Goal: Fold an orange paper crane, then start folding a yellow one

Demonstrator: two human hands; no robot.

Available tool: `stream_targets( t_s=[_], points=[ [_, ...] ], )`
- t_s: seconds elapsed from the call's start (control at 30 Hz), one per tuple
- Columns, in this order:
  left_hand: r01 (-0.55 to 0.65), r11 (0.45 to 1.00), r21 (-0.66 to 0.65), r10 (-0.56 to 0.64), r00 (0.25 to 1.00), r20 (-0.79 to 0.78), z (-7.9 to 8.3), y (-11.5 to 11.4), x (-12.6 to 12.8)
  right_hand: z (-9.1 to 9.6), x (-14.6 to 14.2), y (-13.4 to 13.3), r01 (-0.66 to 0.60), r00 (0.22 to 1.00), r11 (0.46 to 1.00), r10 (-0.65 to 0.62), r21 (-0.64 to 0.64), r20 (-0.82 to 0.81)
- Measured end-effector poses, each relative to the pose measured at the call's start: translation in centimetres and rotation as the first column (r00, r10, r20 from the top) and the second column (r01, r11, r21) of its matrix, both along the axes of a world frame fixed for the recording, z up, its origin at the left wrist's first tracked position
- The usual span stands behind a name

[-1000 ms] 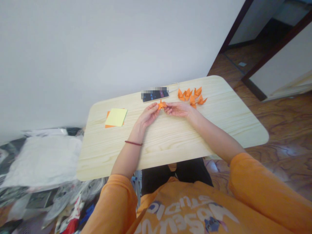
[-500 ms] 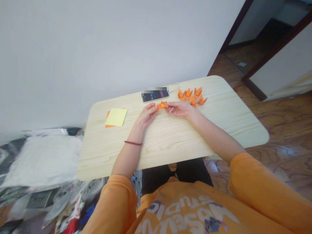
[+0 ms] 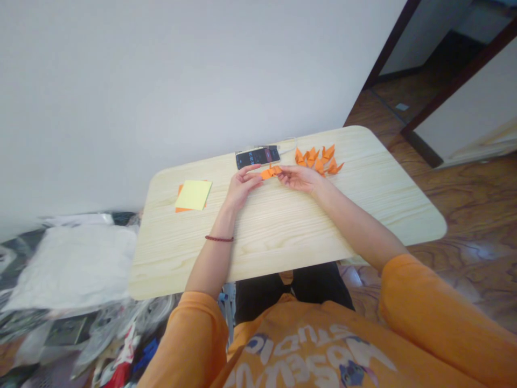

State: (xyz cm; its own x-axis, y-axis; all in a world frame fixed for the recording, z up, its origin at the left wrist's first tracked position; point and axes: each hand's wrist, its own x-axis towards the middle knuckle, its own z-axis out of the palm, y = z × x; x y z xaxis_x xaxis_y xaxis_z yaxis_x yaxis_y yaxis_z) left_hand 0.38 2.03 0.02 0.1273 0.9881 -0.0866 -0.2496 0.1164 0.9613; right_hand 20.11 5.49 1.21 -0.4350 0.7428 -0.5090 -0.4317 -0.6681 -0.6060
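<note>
A small folded orange paper crane (image 3: 270, 173) is held above the middle of the table, with its wings stretched out to either side. My right hand (image 3: 299, 178) pinches its right end between thumb and fingers. At the left end, my left hand (image 3: 243, 186) has its index finger lifted apart from the thumb. The thumb tip is at or very near the wing; whether it touches I cannot tell. A group of finished orange paper cranes (image 3: 311, 156) stands just beyond my right hand.
A phone (image 3: 257, 157) with a lit screen and a white cable lies at the table's back edge by the wall. Yellow paper squares (image 3: 194, 194) rest on orange ones (image 3: 179, 209) at the left. The pale wooden table (image 3: 283, 231) has rounded corners. Bagged items (image 3: 72, 264) crowd the floor at left.
My left fingers have spread off the crane's left wing, the index finger lifting. The crane has shifted slightly right and tilted, still in my right hand.
</note>
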Motion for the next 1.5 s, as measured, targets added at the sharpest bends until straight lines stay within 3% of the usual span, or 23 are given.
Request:
stream_targets(
  t_s=[0.1,0.23,0.47,0.63,0.7,0.8,0.87,0.97,1.23,1.5],
  points=[
    [-0.001,0.996,0.090,0.012,0.992,-0.129,0.0,-0.2,0.1,-0.1,-0.2,-0.1,-0.022,0.996,0.999,0.019,0.041,0.085],
    [0.093,0.986,0.140,-0.061,0.973,-0.222,0.1,-0.4,0.3,-0.2,-0.4,-0.4,-0.098,0.986,0.989,0.082,0.109,0.145],
    [0.215,0.972,0.092,-0.202,0.970,-0.136,0.3,-0.6,0.4,-0.4,-0.6,-0.7,-0.234,0.966,0.958,0.209,0.167,0.151],
    [0.201,0.978,0.063,-0.195,0.977,-0.085,0.3,-0.5,0.4,-0.6,-0.8,-1.0,-0.222,0.943,0.922,0.122,0.316,0.309],
    [0.161,0.986,0.048,-0.158,0.986,-0.060,0.3,-0.5,0.4,-0.6,-0.8,-1.1,-0.161,0.924,0.881,-0.023,0.445,0.381],
    [0.108,0.994,0.000,-0.108,0.994,-0.011,0.4,-0.4,0.5,-0.3,-0.5,-1.0,-0.087,0.893,0.756,-0.229,0.649,0.387],
    [0.100,0.994,-0.035,-0.100,0.995,0.011,0.6,-0.5,0.6,0.0,-0.4,-1.0,-0.088,0.904,0.676,-0.254,0.731,0.343],
    [0.124,0.990,-0.071,-0.123,0.992,0.026,0.7,-0.7,0.8,0.4,-0.4,-1.2,-0.122,0.920,0.618,-0.223,0.776,0.322],
    [0.221,0.952,-0.210,-0.208,0.975,0.080,0.8,-0.8,0.8,0.6,-0.8,-1.6,-0.214,0.931,0.601,-0.113,0.770,0.347],
    [0.252,0.936,-0.246,-0.243,0.968,0.066,1.3,-0.9,0.7,0.3,-0.6,-1.4,-0.215,0.932,0.609,-0.107,0.764,0.347]
  ],
)
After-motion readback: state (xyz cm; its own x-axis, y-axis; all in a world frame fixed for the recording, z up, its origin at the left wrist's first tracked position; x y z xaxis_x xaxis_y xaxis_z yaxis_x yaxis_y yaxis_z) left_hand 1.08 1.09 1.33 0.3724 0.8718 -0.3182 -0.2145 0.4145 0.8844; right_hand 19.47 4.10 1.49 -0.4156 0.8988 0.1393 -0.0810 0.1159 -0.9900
